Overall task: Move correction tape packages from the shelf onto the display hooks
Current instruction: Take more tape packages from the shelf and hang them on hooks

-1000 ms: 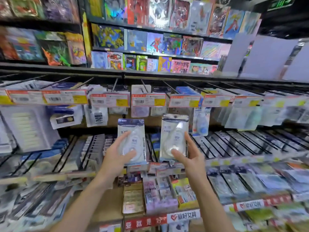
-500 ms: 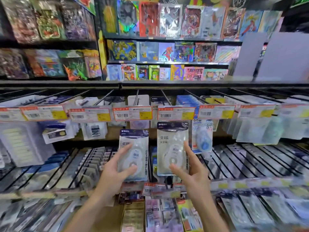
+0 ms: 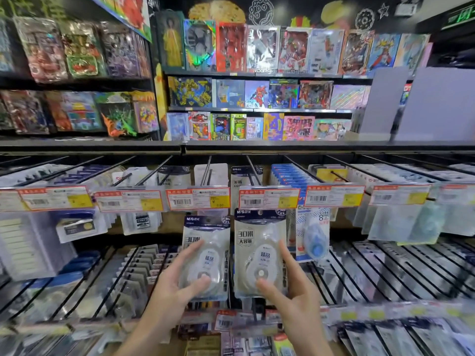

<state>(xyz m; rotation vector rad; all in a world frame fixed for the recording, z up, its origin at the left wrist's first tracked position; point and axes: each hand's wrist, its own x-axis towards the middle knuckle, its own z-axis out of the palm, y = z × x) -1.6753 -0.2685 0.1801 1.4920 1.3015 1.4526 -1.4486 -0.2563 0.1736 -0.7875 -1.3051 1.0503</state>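
Head view: left hand [image 3: 177, 286] grips left pack [image 3: 205, 255], right hand [image 3: 290, 291] grips right pack [image 3: 259, 253]. Both sit just under price tags [image 3: 198, 200]; blue pack [image 3: 312, 235] hangs beside.

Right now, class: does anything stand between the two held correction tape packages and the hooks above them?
Yes. The price tags hang at the hook tips, directly above the left package and right package. Packages already hanging sit further back. Nothing else visibly intervenes.
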